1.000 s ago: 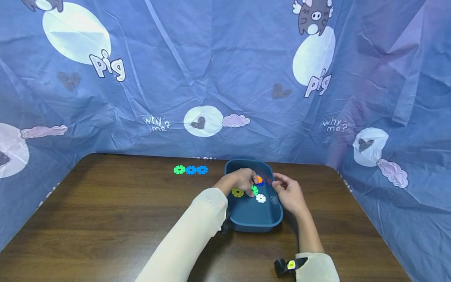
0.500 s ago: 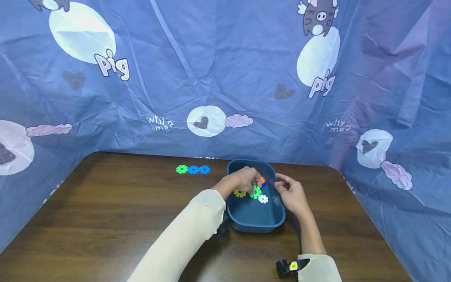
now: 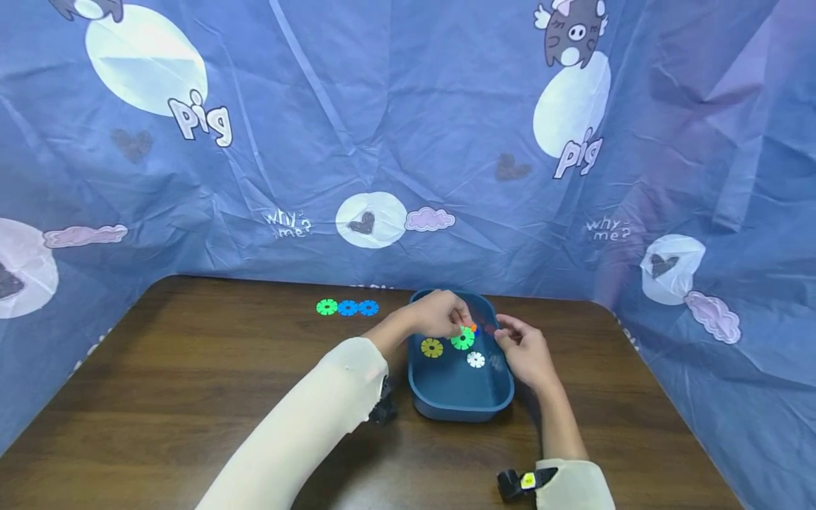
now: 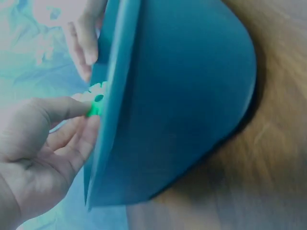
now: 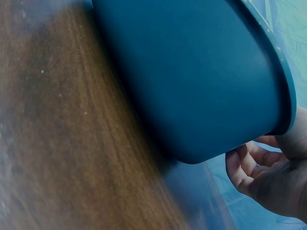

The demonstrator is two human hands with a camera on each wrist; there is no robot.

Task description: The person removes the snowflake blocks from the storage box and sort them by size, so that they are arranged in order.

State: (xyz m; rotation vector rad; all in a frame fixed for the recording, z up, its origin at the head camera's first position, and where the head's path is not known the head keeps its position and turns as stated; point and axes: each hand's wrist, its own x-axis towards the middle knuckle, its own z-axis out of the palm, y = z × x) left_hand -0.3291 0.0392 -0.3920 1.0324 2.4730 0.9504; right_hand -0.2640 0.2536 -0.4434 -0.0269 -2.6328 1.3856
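My left hand [image 3: 438, 314] pinches a green snowflake disc [image 3: 462, 340] between thumb and fingers, over the far half of a dark blue plastic bin [image 3: 460, 409]. In the left wrist view the green disc [image 4: 97, 99] shows at the bin's rim, partly hidden by it. My right hand [image 3: 528, 352] holds the bin's right rim; in the right wrist view its curled fingers [image 5: 240, 167] lie against the outer wall. Inside the bin are a yellow disc [image 3: 431, 348], a white disc [image 3: 475, 360], and orange and blue pieces partly hidden behind the green one.
On the wooden table [image 3: 255, 368], a green disc [image 3: 327, 307] and two blue discs [image 3: 348, 307] lie in a row left of the bin. A blue printed cloth [image 3: 408, 142] hangs behind the table. A small black device [image 3: 510, 484] is strapped to my right sleeve.
My left hand has lifted slightly away from the bin's floor with the green disc between its fingers, uncovering the yellow disc. My right hand stays at the rim.
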